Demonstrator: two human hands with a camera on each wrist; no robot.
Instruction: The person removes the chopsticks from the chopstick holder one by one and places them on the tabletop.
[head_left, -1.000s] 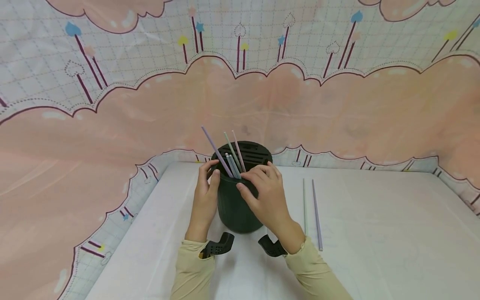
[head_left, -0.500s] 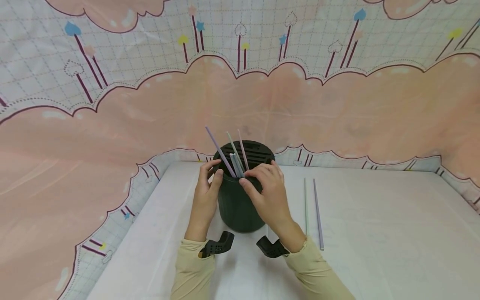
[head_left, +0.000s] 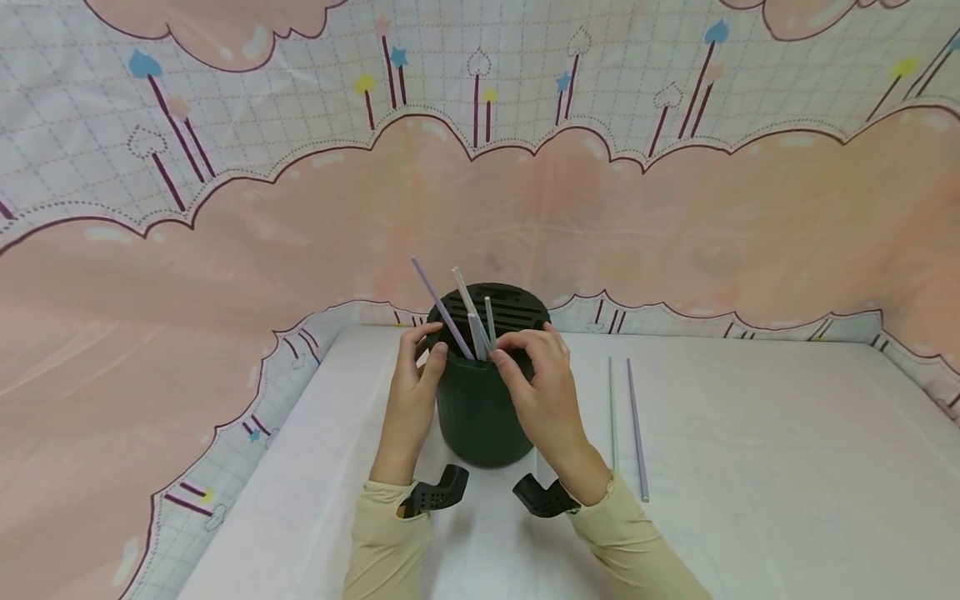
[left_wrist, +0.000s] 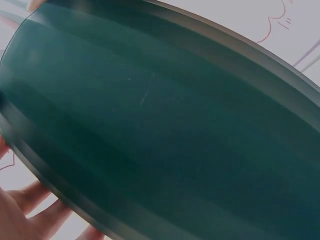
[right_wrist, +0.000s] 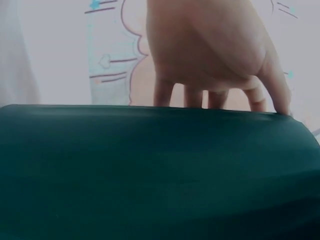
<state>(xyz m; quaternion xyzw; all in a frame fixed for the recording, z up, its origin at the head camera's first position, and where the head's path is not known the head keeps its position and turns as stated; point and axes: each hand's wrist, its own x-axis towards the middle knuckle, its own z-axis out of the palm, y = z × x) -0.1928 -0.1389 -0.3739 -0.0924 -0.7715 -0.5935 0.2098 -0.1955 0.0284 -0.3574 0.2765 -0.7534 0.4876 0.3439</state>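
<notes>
A dark green utensil holder (head_left: 483, 421) with a slotted top stands upright between both hands in the head view. My left hand (head_left: 412, 375) grips its left rim, thumb in front; in the left wrist view its fingers (left_wrist: 50, 215) lie along the green wall. Several thin straws lean in the front opening, among them a long purple straw (head_left: 438, 300). My right hand (head_left: 543, 383) is over the opening's right side, thumb and forefinger pinching a short pale straw (head_left: 489, 315). The right wrist view shows its fingers (right_wrist: 195, 95) reaching behind the rim, their tips hidden.
On the white table (head_left: 750, 450), right of the holder, lie a green straw (head_left: 612, 408) and a purple straw (head_left: 637, 429), side by side. A printed cloth (head_left: 675, 225) hangs behind the table. Each wrist wears a black camera mount (head_left: 442, 490).
The short pale straw has come up and right, to the right hand's fingertips. The long pink straw has tilted left against the green one. The left hand keeps its hold.
</notes>
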